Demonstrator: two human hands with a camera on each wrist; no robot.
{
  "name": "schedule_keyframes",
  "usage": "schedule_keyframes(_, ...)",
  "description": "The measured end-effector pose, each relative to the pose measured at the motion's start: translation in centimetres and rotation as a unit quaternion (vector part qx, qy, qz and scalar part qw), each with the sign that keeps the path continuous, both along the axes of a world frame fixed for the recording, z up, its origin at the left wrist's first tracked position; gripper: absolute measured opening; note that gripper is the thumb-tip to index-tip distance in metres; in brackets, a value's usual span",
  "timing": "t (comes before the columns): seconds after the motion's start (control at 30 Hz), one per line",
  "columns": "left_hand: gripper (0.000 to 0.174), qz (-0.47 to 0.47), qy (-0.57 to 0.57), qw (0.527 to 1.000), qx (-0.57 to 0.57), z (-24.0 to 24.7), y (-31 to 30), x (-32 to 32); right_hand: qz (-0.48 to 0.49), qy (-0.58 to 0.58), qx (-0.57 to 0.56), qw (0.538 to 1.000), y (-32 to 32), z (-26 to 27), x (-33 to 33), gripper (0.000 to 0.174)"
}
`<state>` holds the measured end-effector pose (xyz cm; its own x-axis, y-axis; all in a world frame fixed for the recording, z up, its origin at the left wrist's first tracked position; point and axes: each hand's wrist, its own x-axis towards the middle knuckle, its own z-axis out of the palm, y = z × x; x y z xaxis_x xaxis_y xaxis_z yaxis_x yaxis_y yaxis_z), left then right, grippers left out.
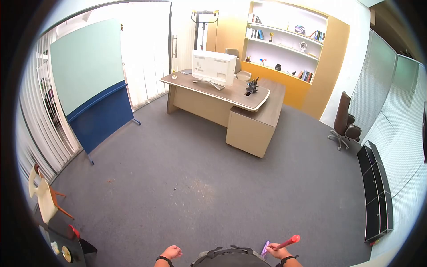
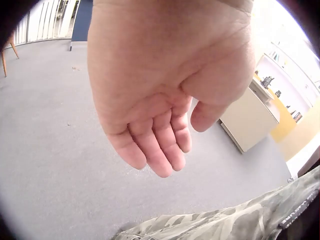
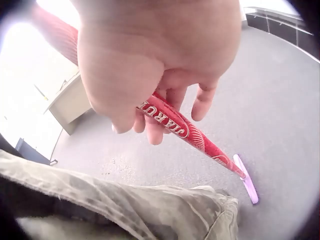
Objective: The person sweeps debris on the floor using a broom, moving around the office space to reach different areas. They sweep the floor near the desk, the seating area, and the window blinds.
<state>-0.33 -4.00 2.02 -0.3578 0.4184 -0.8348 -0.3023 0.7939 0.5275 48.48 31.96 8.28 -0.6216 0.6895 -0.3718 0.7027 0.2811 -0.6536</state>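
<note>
My right hand (image 1: pixel 279 252) grips the red pole of a broom (image 3: pixel 175 122), its fingers curled round the printed part of the pole. The pole slants down to a narrow purple head (image 3: pixel 246 179) low over the grey carpet; no bristles show. In the head view the pole's red top end (image 1: pixel 294 239) sticks out above the hand. My left hand (image 2: pixel 165 95) hangs at the other side of the body, palm showing and fingers loosely bent, with nothing in it. Pale crumbs and bits of debris (image 1: pixel 202 189) lie scattered on the carpet in front of me.
A desk (image 1: pixel 200 104) with a white monitor (image 1: pixel 213 66) stands ahead. A blue-green board on feet (image 1: pixel 95 120) and a cream chair (image 1: pixel 46 200) are on the left. At right are a brown office chair (image 1: pixel 342 118) and a low black shelf (image 1: pixel 377 191). A dark table (image 1: pixel 71 238) fills the lower left.
</note>
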Motion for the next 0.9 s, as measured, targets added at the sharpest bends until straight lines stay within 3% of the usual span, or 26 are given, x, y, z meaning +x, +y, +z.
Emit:
schedule_keyframes(0.2,0.021,-0.053,0.016,0.998,-0.030,-0.9,0.4,-1.1,-0.055,-0.010,0.026,0.998,-0.6,0.3,1.3,0.043)
schedule_keyframes(0.7,0.019,-0.073,-0.002,0.997,0.006,-3.3,2.0,-2.6,-0.099,0.015,0.012,0.995,-2.9,1.9,-0.5,0.045)
schedule_keyframes(0.77,0.019,-0.066,-0.003,0.998,0.011,-3.6,2.0,-2.5,-0.050,-0.078,0.025,0.995,-2.7,1.9,-1.2,0.044)
schedule_keyframes(0.9,0.021,-0.069,0.007,0.997,0.022,-3.3,1.3,-1.8,-0.059,-0.075,0.019,0.995,-4.2,7.5,-3.1,0.050)
